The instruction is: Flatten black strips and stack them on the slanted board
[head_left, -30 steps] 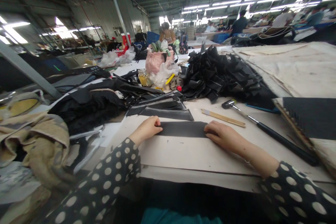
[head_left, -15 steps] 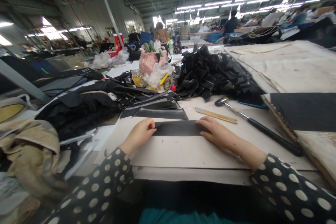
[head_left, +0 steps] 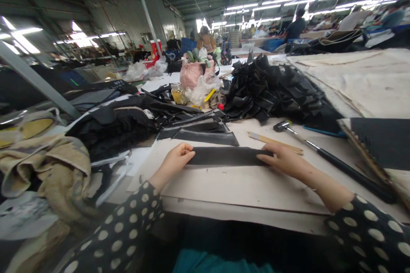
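A long black strip of material (head_left: pixel 224 156) lies flat on a pale board (head_left: pixel 230 187) in front of me. My left hand (head_left: pixel 176 160) is curled closed and pinches the strip's left end. My right hand (head_left: pixel 282 160) rests on the strip's right end, fingers together and pressing down on it. Both arms wear black sleeves with white dots.
A hammer (head_left: pixel 323 153) and a wooden stick (head_left: pixel 275 143) lie to the right of the strip. Black cut pieces (head_left: pixel 205 132) are stacked just behind it, with a big black heap (head_left: pixel 275 89) further back. Dark and tan fabric (head_left: pixel 48 166) crowds the left. Other people work far off.
My right hand has slid rightward along the strip, leaving more of it showing between my hands. The left hand stays at the left end.
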`<action>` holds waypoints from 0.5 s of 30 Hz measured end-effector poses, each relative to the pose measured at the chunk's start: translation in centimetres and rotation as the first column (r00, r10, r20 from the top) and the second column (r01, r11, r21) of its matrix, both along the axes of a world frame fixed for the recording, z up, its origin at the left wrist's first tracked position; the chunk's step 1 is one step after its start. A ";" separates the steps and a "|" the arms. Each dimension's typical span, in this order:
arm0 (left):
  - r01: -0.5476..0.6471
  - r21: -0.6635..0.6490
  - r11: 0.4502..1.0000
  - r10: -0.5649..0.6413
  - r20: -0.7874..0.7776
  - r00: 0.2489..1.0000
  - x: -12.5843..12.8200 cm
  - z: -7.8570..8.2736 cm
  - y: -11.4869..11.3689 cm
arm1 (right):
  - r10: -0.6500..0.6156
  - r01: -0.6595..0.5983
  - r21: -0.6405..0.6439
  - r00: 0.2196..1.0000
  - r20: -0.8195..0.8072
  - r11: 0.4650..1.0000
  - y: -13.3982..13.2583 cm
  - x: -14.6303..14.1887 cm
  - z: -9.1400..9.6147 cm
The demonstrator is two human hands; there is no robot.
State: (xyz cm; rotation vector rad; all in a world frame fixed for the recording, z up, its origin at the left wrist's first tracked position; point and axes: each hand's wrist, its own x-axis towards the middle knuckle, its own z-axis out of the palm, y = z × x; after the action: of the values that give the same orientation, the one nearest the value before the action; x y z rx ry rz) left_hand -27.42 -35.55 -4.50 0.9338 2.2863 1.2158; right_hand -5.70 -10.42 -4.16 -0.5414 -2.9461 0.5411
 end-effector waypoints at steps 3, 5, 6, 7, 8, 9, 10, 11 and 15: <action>-0.015 -0.076 0.997 0.010 -0.064 0.998 -0.4 -0.8 0.2 | -0.066 0.068 -0.029 0.995 0.075 0.997 0.3 -0.1 0.0; -0.020 -0.104 0.994 0.008 -0.122 0.992 -0.4 -1.1 0.3 | -0.090 0.089 0.012 0.991 0.095 0.996 0.1 0.0 -0.1; -0.025 -0.112 0.993 0.008 -0.149 0.989 -0.4 -1.2 0.3 | -0.099 0.096 0.033 0.991 0.096 0.995 0.0 0.0 -0.1; -0.029 -0.121 0.992 0.008 -0.171 0.985 -0.4 -1.2 0.3 | -0.102 0.097 0.050 0.991 0.092 0.994 -0.1 0.0 -0.1; -0.034 -0.131 0.991 0.009 -0.189 0.982 -0.4 -1.3 0.3 | -0.101 0.096 0.059 0.991 0.085 0.994 -0.2 0.1 -0.2; -0.041 -0.140 0.989 0.013 -0.201 0.979 -0.4 -1.3 0.4 | -0.100 0.095 0.062 0.992 0.077 0.994 -0.2 0.1 -0.2; -0.049 -0.146 0.988 0.017 -0.208 0.978 -0.4 -1.3 0.4 | -0.100 0.096 0.059 0.993 0.066 0.994 -0.2 0.2 -0.3; -0.056 -0.150 0.987 0.024 -0.212 0.977 -0.5 -1.3 0.5 | -0.100 0.096 0.055 0.993 0.056 0.994 -0.2 0.2 -0.4; -0.072 -0.150 0.986 0.042 -0.195 0.980 -0.7 -1.4 0.6 | -0.097 0.094 0.078 0.994 0.042 0.993 -0.2 0.1 -0.6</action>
State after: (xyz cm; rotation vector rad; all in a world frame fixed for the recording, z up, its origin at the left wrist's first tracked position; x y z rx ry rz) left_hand -28.08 -34.93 -5.92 0.9698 2.5335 0.9879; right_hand -5.59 -10.60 -4.75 -0.6906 -2.9506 0.4098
